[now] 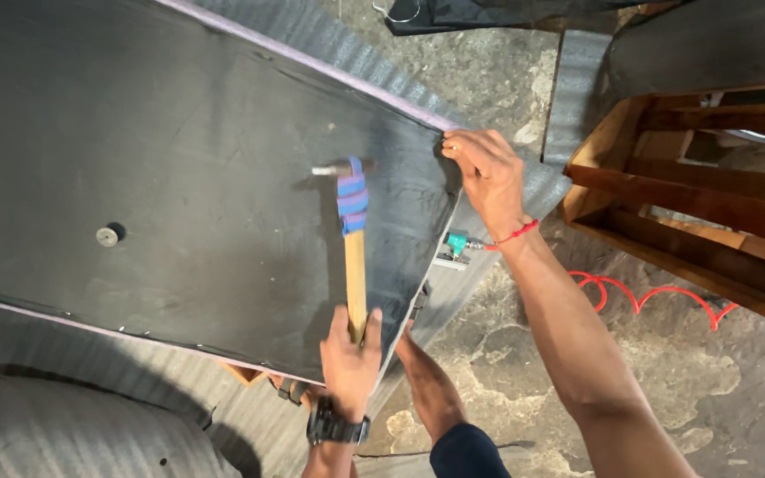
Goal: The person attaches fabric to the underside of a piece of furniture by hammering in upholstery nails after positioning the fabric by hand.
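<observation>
One head-worn camera looks steeply down, close over the black panel (179, 159) and concrete floor (489, 389).

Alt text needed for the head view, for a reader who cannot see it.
A left hand grips a wooden-handled hammer with blue tape near its head, laid over a black fabric sheet stretched on a frame. The right hand pinches the sheet's corner; a wooden frame and red coiled hose lie on the concrete floor.

Left hand (350, 354) grips hammer (352, 232) by its wooden handle, head over black sheet (161, 159). Right hand (489, 177) pinches the sheet's corner. Wooden frame (692, 204) and red coiled hose (657, 296) lie right.
</observation>
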